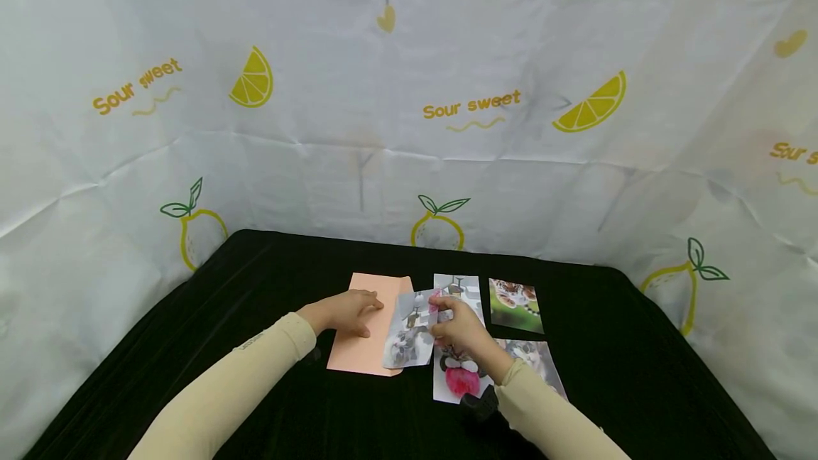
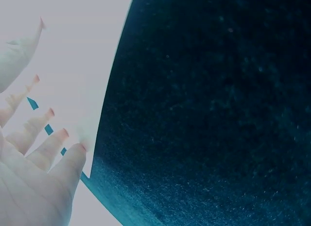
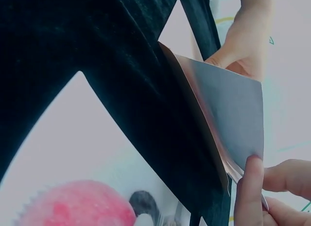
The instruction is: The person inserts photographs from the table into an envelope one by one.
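A peach envelope (image 1: 364, 357) lies on the dark cloth, its flap side facing right. My left hand (image 1: 348, 312) rests on the envelope with fingers spread. In the left wrist view, that hand (image 2: 36, 172) has fairly straight fingers against the washed-out envelope (image 2: 82, 51). My right hand (image 1: 461, 329) pinches a photo print (image 1: 409, 339) by its right edge. The print overlaps the envelope's right side. In the right wrist view, the print (image 3: 228, 109) stands tilted at the envelope's open edge; how far it reaches inside cannot be told.
Right of the envelope lie more photo prints: one with a hanging figure (image 1: 466, 286), one with a pink ball (image 1: 461, 380), a tiger picture (image 1: 516, 307) and a greyish one (image 1: 543, 360). A black object (image 1: 479, 403) is by the right wrist. A lemon-printed curtain (image 1: 319, 162) stands behind.
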